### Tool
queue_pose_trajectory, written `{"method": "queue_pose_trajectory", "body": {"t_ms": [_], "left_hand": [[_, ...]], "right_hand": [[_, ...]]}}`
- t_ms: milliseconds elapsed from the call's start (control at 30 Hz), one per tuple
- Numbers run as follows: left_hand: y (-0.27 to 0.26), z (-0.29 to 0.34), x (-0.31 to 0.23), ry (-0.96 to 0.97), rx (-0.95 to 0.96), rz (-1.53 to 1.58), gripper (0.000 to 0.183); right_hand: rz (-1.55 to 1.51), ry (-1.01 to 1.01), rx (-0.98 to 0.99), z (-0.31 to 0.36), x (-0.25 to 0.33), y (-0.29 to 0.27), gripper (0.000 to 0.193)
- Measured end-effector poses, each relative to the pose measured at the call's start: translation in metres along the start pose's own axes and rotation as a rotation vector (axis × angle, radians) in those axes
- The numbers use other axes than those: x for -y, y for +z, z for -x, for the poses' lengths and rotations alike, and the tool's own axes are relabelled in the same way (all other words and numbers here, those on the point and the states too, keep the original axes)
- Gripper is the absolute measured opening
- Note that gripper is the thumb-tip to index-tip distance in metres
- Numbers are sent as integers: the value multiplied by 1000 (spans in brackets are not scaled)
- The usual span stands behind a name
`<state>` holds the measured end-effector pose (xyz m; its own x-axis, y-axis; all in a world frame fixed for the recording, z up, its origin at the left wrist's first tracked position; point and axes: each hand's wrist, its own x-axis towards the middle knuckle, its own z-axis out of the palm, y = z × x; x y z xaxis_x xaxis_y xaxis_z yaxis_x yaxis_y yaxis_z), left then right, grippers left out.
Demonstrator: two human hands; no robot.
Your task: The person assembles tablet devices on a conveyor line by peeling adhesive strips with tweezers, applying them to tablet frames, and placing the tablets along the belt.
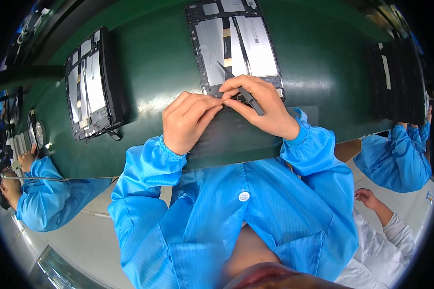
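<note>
Your right hand [263, 103] cradles the dark tweezers [252, 102], tip toward eleven o'clock, probably freeing thumb and index to meet your left hand [190, 115]. Your left fingers are pressed together, pinching what I cannot tell, at the opened tablet's [234, 43] six-o'clock edge; it stretches toward twelve from them.

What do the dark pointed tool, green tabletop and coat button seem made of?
Dark pointed tool: coated metal or hard plastic, from its smooth, dull grey.
Green tabletop: probably rubber or vinyl, given its smooth sheen.
Coat button: likely plastic, being white, smooth and slightly shiny.
</note>
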<state>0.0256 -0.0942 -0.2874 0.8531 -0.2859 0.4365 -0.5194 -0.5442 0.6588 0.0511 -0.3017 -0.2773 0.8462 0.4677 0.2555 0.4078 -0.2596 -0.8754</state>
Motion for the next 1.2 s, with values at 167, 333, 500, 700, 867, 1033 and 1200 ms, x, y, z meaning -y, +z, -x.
{"method": "queue_pose_trajectory", "body": {"t_ms": [167,333,500,700,867,1033,1200], "left_hand": [[-2,-1,2,89,9,-80,20],[-4,0,0,-181,137,63,14],[-5,-3,-2,-267,176,105,14],[-5,0,1,-244,176,109,15],[-9,3,-4,-84,153,-119,16],[-14,6,1,139,123,-215,33],[-16,13,8,302,172,-378,40]], "right_hand": [[70,-53,45,0,0,-4,26],[34,-12,36,3,0,-5,28],[66,-24,30,3,-1,-4,29],[120,-29,35,1,2,-2,31],[129,-48,14,1,-1,-1,33],[130,-45,7,1,-1,1,33],[129,-37,13,1,-1,0,35]]}}
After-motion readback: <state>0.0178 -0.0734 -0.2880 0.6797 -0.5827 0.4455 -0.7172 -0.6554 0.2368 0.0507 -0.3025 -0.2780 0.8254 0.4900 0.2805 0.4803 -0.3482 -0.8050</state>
